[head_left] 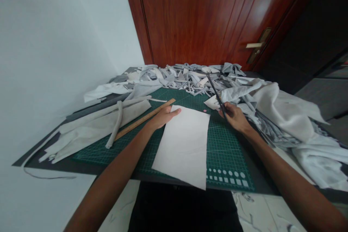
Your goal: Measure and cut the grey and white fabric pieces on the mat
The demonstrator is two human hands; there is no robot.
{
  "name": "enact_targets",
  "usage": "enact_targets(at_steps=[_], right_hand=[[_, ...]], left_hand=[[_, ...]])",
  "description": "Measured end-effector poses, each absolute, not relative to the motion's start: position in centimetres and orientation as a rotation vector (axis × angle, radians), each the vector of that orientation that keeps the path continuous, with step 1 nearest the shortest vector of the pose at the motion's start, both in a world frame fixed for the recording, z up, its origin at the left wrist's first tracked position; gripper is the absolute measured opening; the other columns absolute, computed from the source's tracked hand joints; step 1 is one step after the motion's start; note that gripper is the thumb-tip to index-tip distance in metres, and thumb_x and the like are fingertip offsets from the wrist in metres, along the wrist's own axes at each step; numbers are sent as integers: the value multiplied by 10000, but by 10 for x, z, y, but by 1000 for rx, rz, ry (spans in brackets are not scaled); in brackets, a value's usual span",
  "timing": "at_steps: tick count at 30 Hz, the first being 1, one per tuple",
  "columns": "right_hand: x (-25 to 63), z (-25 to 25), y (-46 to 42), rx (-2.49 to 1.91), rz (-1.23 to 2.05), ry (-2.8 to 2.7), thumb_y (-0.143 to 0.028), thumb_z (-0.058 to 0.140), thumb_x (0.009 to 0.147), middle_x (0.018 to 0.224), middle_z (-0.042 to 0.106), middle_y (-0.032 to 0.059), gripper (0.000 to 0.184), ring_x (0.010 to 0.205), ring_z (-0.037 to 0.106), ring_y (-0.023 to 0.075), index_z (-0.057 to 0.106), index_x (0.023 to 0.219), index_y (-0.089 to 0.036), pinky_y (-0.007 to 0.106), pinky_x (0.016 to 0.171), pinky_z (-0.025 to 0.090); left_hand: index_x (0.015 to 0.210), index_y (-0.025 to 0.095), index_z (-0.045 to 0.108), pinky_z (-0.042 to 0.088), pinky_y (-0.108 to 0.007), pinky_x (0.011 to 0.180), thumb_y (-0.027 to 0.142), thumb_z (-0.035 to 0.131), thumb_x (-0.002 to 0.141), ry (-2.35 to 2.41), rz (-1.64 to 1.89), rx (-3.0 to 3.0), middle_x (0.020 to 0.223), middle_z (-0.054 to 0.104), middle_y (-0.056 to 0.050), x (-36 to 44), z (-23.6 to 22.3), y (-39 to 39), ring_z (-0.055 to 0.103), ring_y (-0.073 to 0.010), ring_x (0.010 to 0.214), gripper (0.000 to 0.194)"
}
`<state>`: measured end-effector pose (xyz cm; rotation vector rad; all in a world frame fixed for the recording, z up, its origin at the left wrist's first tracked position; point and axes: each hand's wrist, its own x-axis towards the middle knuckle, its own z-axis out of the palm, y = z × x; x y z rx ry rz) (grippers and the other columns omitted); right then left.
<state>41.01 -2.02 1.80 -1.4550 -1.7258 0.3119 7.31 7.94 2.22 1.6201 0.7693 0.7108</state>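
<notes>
My left hand (165, 116) grips the top left corner of a white fabric piece (185, 145), thumb on top. The piece hangs slightly past the table's near edge, over a green cutting mat (225, 141). In my right hand (233, 116) is a pair of dark scissors (215, 92), blades pointing away toward the scrap heap and looking closed together. The scissors are apart from the fabric piece. A wooden ruler (144, 117) lies slanted just left of my left hand. Beside the scissors sits a small white scrap (212, 102), and a pink bit (204, 111) rests on the mat.
Grey and white fabric scraps (185, 78) are heaped along the table's back. Long folded cloth strips (100, 127) lie at left, and larger white cloth (285, 112) piles up at right. A white wall stands left; a brown wooden door (195, 18) is behind the table.
</notes>
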Motion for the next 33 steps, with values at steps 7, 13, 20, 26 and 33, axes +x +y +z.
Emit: enact_targets(at_steps=[7,13,20,26,33], right_hand=[[421,17,-25,-1541,-60,-2019,-406,615,800,753,640,38,193,656,587,211,531,838,-236,312,628,410],[415,16,-26,-1600,-212,-2122,-440,659,779,811,687,68,267,719,637,246,606,918,-218,324,655,424],[420,32,-36,-1652,-407,-2120,-526,693,788,833,674,87,363,752,637,277,656,963,-211,336,652,412],[418,39,-42,-1618,-405,-2131,-559,671,816,807,663,88,386,721,629,266,670,970,-205,337,640,390],[409,46,-48,-1619,-449,-2169,-551,637,830,803,667,72,365,698,625,254,668,955,-210,317,620,362]], left_hand=[[1129,126,726,553,-353,804,671,813,734,677,769,1385,1000,773,-121,94,-1,74,717,-256,895,679],[1061,133,732,553,-342,788,637,807,751,693,882,1334,976,771,-92,102,-2,62,709,-250,894,597],[1093,139,745,540,-334,803,533,802,799,612,836,1373,994,777,-75,103,4,53,711,-244,906,495],[1124,132,758,515,-299,778,543,813,808,578,786,1458,999,776,-69,102,13,44,687,-226,909,521],[947,117,746,427,-242,593,562,793,816,573,696,1440,745,684,-14,103,12,41,575,-135,633,466]])
